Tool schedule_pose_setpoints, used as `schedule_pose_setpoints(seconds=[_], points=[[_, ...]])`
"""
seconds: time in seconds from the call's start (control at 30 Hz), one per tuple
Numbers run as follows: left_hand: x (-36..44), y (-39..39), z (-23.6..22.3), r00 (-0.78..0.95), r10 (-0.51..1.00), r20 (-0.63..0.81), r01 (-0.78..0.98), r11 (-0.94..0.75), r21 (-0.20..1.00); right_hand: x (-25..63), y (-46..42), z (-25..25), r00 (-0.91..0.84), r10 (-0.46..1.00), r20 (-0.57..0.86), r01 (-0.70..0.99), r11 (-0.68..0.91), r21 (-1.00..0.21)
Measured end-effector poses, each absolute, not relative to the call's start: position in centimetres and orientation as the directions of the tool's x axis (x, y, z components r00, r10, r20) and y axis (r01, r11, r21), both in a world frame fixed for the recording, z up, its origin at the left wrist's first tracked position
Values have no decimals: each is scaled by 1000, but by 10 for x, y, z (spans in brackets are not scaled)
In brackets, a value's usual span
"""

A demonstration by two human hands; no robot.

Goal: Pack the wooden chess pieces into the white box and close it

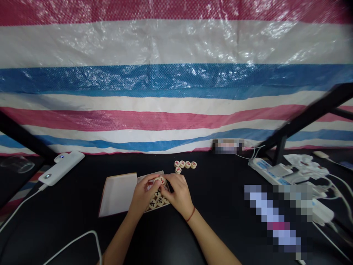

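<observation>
Over the box (151,210) of Chinese chess pieces, my left hand (143,192) and my right hand (179,190) meet with bent fingers. Between their fingertips is a round chess piece (162,180) with a red character; whether a second one is pinched there I cannot tell. Below the fingers, pieces with black characters (159,201) lie face up in the box, partly covered by both hands. Just beyond my right hand, a short row of red-character pieces (188,165) stands on the table, with a single piece (178,170) in front of its left end.
The box's open lid (118,195) lies at the left on the black table (220,221). Farther left are a white device (64,169) with a cable and a clear glass (18,164). A power strip (264,167) with plugs and cables runs along the right. Striped sheeting (176,81) hangs behind.
</observation>
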State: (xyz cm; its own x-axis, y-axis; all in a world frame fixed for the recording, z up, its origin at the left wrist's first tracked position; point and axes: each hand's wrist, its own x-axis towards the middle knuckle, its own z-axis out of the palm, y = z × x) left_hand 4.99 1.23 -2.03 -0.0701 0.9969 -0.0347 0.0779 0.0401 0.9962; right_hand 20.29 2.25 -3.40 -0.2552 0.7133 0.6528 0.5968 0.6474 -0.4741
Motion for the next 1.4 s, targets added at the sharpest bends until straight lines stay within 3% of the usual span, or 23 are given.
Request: schedule_pose_setpoints(seconds=[0.17,0.27,0.4,0.5,0.63,0.8,0.9,1.0,1.2,1.4], points=[[49,12,-29,-192,979,-68,14,72,997,211,28,-36,-205,741,640,651,591,-476],[46,12,-29,-260,962,-82,-60,68,996,229,37,-34,-72,786,614,688,484,-540],[41,14,-25,-284,952,-116,-89,94,992,260,51,-36,103,898,428,738,220,-638],[40,16,-27,-282,953,-111,-111,82,990,275,56,-42,91,961,262,799,86,-595],[40,16,-36,-217,971,-98,-62,86,994,278,58,-49,12,990,144,856,65,-514],[40,9,-37,-119,987,111,367,-60,928,270,52,-36,36,974,225,876,78,-477],[44,4,-36,28,961,276,573,-242,783,251,39,-20,-96,940,327,750,284,-598],[49,1,-39,173,924,342,626,-371,686,226,23,-12,-268,893,362,543,450,-709],[51,1,-39,269,903,334,712,-420,563,211,16,-14,-256,880,401,514,475,-714],[40,-1,-33,333,928,168,850,-373,372,260,44,-26,-2,878,480,798,291,-528]])
